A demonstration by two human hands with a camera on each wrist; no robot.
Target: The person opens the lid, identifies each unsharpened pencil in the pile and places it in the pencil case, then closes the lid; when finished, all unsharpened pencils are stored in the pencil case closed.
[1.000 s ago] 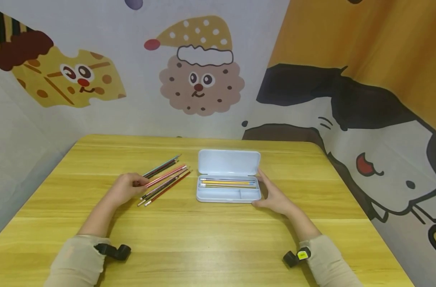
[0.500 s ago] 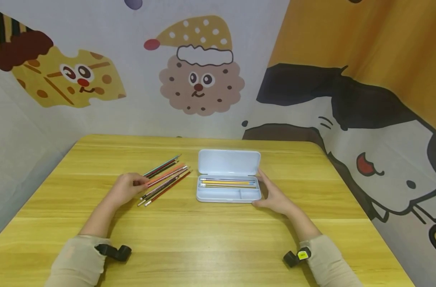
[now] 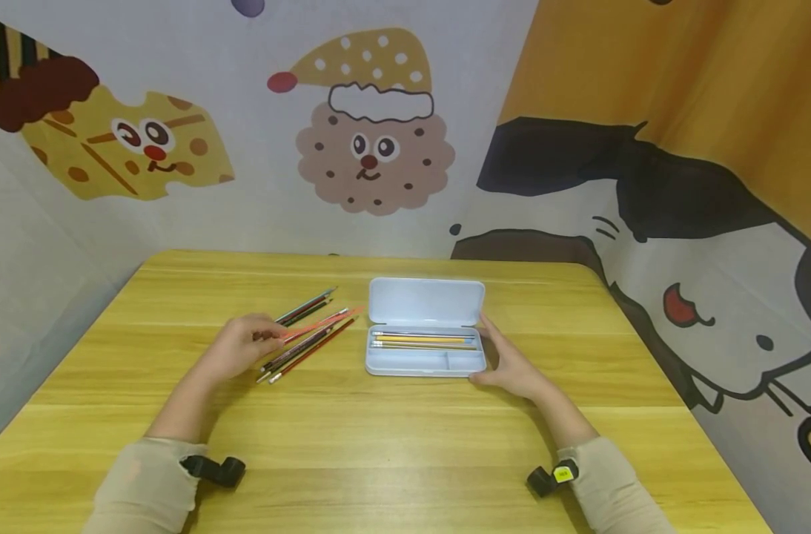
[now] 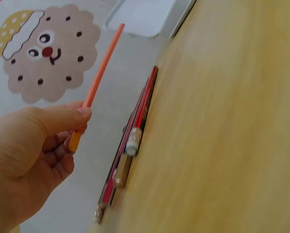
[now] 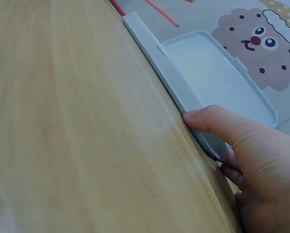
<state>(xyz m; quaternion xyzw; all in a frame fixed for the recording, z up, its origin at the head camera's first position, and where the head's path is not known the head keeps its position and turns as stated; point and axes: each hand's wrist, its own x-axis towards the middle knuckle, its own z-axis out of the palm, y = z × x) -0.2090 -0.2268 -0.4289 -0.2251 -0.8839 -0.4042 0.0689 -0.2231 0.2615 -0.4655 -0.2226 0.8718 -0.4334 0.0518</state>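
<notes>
In the head view my left hand pinches an orange pencil near one end, between thumb and fingers. The left wrist view has it raised above the other pencils, its far end pointing toward the case. Several dark and red pencils lie slanted on the table under and beside this hand. A pale blue pencil case stands with its lid up. Several pencils lie in its back compartment. My right hand grips the case's right end, thumb at the front corner; the other fingers are partly hidden.
The wooden table reaches back to a cloth printed with cartoon figures. The case's front part has a long compartment and a small one at its right. A black wrist camera sits on each forearm.
My left hand has lifted the orange pencil off the pile and shifted slightly right and up with it, toward the case. The right hand and the case stay where they were.
</notes>
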